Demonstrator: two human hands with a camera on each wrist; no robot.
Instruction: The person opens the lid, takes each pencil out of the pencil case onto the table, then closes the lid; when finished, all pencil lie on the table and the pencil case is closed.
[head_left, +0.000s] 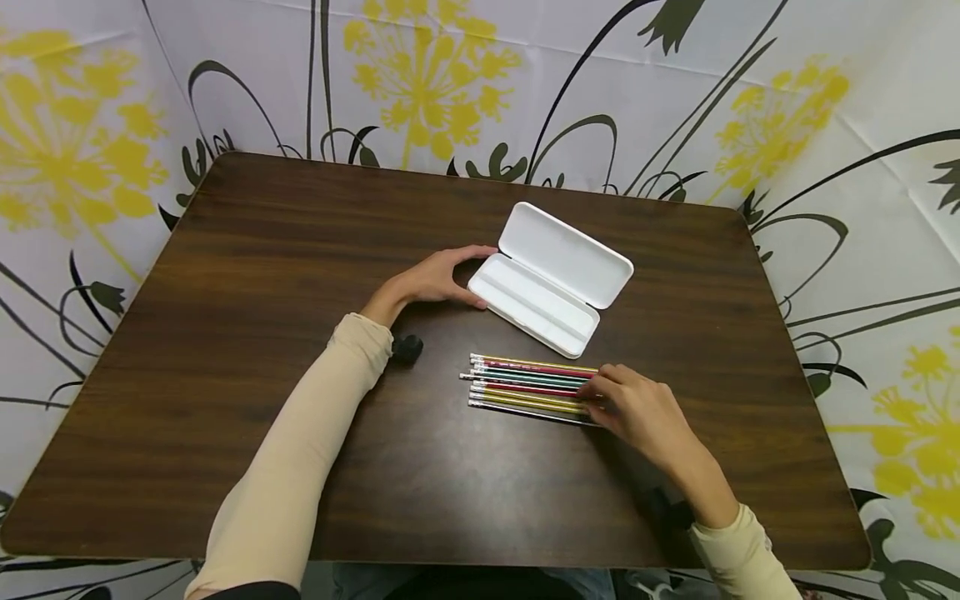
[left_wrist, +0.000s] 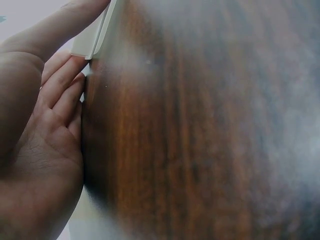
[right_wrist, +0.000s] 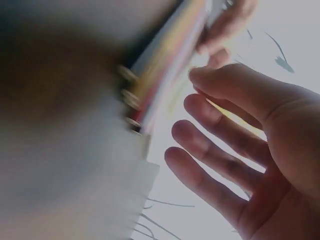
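Note:
A white pencil case lies on the table with its lid raised, its inside bare. My left hand holds the case's left end, thumb at the near corner and fingers at the far one. In the left wrist view that hand reaches up to the case's pale edge. A row of several pencils, in yellow, red, green and dark colours, lies in front of the case, eraser ends to the left. At the pencils' right ends my right hand touches them. Its fingers look extended and spread in the right wrist view.
Everything rests on a dark brown wooden table with rounded corners. A white cloth with yellow flowers and dark stems hangs around its back and sides. A black wrist device sits below my left wrist.

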